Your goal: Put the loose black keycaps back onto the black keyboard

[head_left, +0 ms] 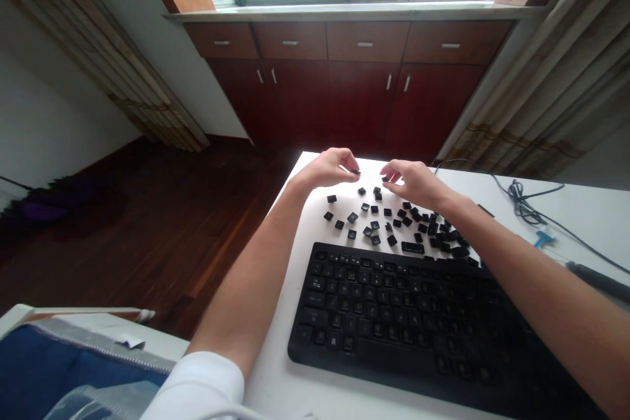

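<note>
A black keyboard [394, 315] lies on the white table [585, 210] in front of me. Beyond it, several loose black keycaps [388, 223] are scattered on the table top. My left hand [329, 167] hovers above the far edge of the pile, its fingertips pinched on a small black keycap [357, 172]. My right hand [411, 182] is just to the right of it, fingers curled together, with a small dark keycap at its fingertips. Both hands are raised a little above the scattered caps.
A dark cable [531, 207] with a blue tag trails across the table's right side. A dark rod-like object [598, 281] lies at the right edge. Red-brown cabinets [344, 79] stand under the window. A blue and clear bag [63, 367] sits at lower left.
</note>
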`<state>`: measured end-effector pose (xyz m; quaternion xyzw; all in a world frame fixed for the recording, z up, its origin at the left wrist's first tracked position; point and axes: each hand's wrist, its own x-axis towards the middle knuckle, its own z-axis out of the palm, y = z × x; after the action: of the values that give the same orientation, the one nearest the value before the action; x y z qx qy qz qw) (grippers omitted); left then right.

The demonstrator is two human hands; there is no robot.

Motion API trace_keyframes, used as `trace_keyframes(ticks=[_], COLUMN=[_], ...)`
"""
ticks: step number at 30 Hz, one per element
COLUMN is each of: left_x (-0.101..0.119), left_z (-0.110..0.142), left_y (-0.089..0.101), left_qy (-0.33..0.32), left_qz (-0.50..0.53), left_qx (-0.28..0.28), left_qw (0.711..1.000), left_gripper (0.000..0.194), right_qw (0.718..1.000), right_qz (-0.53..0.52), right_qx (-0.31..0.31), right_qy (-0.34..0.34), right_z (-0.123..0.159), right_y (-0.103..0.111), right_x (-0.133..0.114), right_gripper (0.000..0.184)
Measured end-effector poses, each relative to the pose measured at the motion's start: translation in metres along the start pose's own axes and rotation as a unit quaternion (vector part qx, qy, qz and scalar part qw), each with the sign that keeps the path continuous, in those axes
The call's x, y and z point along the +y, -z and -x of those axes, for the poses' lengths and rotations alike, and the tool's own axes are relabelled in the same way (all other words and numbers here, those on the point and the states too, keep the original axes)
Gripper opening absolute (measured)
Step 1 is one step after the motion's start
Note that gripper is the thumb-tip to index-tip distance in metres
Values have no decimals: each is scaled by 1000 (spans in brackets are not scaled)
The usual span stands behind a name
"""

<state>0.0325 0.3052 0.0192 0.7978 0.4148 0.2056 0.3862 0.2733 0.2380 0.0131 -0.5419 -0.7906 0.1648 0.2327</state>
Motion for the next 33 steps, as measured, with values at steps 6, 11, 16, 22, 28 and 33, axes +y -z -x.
trace_keyframes(ticks=[6, 11, 16, 22, 28, 33], left_x=[1, 2, 5, 2, -6, -6], left_z=[-1, 0, 2, 4, 2, 1], left_y=[-1, 0, -2, -3, -1, 1], left_qy=[8, -1, -14, -4, -9, -13], left_qz=[57, 53, 11, -45, -72, -86], left_qx=[-11, -36, -46, -45, -38, -32], left_qw=[998, 998, 999, 998, 997, 996], left_gripper=[33, 31, 32, 21, 20, 13], right_qw=[996, 993, 993, 997, 999, 1000], right_qz=[-49, -88, -99, -64, -37, -25], right_qx=[51, 49, 34, 30, 5, -12], right_qy=[-54, -67, -52, -42, -28, -14], right_z=[-4, -2, 0, -4, -6, -4], right_y=[-5, -4, -7, -11, -11, -12], right_x=[2, 2, 3, 2, 4, 8], right_gripper=[18, 22, 21, 22, 22, 24])
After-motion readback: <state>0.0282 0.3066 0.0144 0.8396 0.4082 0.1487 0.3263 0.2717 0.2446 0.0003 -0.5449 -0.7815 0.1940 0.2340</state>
